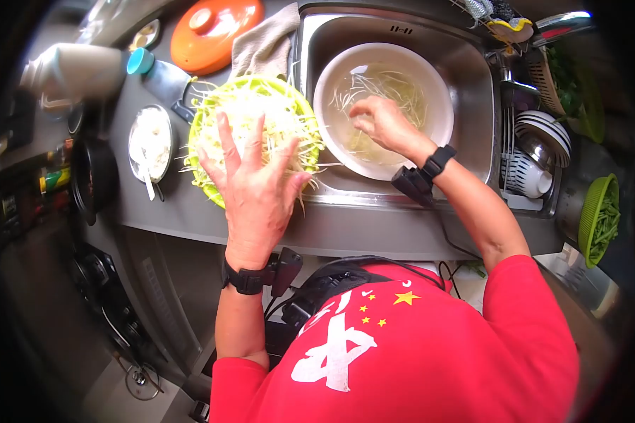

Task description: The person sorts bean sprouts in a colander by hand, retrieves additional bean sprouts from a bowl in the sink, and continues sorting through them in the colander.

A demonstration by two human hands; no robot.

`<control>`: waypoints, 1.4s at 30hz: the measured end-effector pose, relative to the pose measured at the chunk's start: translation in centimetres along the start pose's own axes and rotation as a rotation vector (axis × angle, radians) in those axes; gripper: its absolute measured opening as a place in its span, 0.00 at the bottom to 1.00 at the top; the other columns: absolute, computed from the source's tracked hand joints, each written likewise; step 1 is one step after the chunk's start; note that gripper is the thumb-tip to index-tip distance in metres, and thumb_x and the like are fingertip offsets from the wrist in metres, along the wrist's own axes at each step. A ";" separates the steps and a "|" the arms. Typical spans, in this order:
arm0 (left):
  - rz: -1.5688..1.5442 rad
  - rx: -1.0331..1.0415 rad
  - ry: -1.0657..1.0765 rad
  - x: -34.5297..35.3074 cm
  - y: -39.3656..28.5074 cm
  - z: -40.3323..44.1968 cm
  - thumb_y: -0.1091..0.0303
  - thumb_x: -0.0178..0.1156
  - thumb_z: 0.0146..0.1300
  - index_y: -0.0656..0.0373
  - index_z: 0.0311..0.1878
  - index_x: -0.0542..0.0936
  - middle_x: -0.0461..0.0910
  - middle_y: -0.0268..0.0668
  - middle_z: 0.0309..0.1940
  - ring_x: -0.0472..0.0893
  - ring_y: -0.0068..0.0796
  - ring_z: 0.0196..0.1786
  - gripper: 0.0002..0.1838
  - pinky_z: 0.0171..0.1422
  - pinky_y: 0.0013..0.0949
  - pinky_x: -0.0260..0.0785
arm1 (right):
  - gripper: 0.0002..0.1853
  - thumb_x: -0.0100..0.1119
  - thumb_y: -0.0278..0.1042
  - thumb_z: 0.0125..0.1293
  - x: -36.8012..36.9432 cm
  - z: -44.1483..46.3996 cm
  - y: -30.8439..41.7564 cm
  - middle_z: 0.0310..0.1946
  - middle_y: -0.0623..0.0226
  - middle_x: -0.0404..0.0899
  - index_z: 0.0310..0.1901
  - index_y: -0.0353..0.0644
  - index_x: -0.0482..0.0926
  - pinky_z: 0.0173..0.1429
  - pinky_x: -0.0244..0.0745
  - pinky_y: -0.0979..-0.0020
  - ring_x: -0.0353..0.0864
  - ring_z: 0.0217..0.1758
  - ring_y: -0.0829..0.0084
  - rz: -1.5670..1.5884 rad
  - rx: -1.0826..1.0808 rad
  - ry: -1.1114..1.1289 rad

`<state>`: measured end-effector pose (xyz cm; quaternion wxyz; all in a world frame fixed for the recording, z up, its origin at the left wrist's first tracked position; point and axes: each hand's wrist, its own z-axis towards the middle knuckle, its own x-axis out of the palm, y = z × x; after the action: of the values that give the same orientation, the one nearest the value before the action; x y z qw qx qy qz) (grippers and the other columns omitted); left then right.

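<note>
My left hand (254, 176) lies with fingers spread on a heap of pale bean sprouts (261, 106). The sprouts fill a lime-green basket (305, 113) on the counter, and some hang over its rim. Above a white basin (441, 116) in the sink, my right hand (386, 127) has its fingers bent and apart, with nothing visible between them. More bean sprouts (409, 95) float in the water of this basin, around and under my right hand. A black strap with a small device is on each wrist.
The steel sink (466, 56) holds the basin. Left of the basket are a metal dish (164, 151) with white contents and a spoon, a blue-capped bottle (166, 77), an orange lid (215, 32) and a cloth (264, 42). Bowls (543, 134) and a green basket (593, 218) stand right.
</note>
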<state>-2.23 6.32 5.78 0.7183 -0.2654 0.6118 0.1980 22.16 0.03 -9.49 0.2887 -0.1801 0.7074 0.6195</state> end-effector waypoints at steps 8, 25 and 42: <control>-0.043 -0.098 -0.032 1.0 0.9 -1.1 0.59 0.72 0.57 0.47 0.55 0.84 0.69 0.38 0.71 0.56 0.56 0.78 0.21 0.77 0.67 0.42 | 0.03 0.66 0.26 0.60 -2.7 2.5 10.1 0.30 0.66 0.78 0.36 0.40 0.85 0.44 0.72 0.70 0.76 0.37 0.72 0.306 -0.363 -0.312; -0.168 -0.144 -0.093 1.9 1.1 -1.9 0.60 0.73 0.55 0.47 0.53 0.86 0.69 0.41 0.72 0.55 0.57 0.79 0.21 0.78 0.65 0.41 | 0.07 0.67 0.29 0.56 -0.9 5.8 11.7 0.35 0.57 0.80 0.35 0.36 0.85 0.52 0.74 0.58 0.80 0.46 0.57 0.107 -0.274 0.029; -0.193 -0.140 -0.083 1.6 1.4 -2.2 0.61 0.72 0.56 0.47 0.53 0.85 0.68 0.41 0.72 0.55 0.57 0.79 0.20 0.79 0.66 0.40 | 0.08 0.59 0.27 0.70 -6.4 1.6 8.2 0.28 0.69 0.83 0.38 0.32 0.84 0.36 0.75 0.76 0.79 0.30 0.81 0.549 -0.056 -0.032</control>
<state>-4.50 5.93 3.77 0.7384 -0.3644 0.5378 0.1809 22.38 2.27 0.75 0.1161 0.0203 0.7077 0.6966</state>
